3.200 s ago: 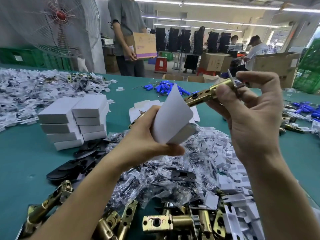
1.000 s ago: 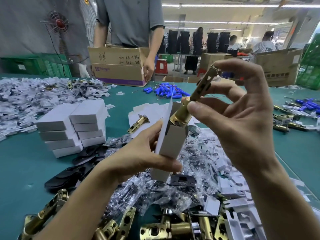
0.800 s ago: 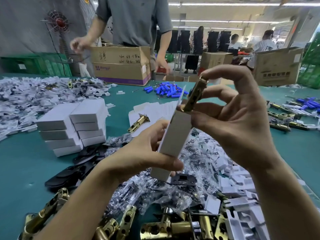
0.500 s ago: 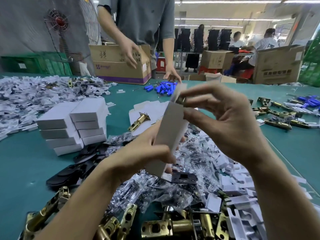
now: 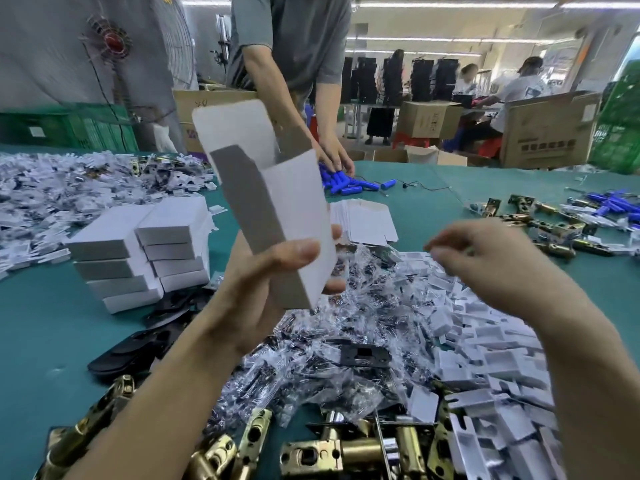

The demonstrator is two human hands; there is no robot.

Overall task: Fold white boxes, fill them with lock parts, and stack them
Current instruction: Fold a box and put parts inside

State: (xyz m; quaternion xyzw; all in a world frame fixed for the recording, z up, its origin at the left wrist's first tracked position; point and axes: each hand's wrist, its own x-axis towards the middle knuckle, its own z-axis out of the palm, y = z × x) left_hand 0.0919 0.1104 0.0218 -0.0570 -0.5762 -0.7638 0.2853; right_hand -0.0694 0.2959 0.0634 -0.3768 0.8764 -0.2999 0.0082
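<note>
My left hand (image 5: pixel 263 282) grips a white box (image 5: pixel 277 209) near its lower end and holds it upright, tilted left, with its top flap standing open. The brass latch is not visible; the box hides its inside. My right hand (image 5: pixel 485 258) hovers to the right of the box over the parts pile, blurred, fingers loosely bent and holding nothing. Two stacks of closed white boxes (image 5: pixel 145 251) stand on the green table (image 5: pixel 41 327) at the left. Flat unfolded box blanks (image 5: pixel 363 220) lie just behind the held box.
Bagged small parts (image 5: pixel 346 327) and white plastic pieces (image 5: pixel 491 355) are heaped in front of me. Brass latches (image 5: pixel 346 452) lie along the near edge, more at the right (image 5: pixel 540 223). Black plates (image 5: pixel 138 344) lie left. A person's hand (image 5: pixel 332 157) touches blue parts (image 5: pixel 349 185) across the table.
My right hand pushed the brass latch down into the box, then let go and moved away to the right and down. The box now stands with its flap open.
</note>
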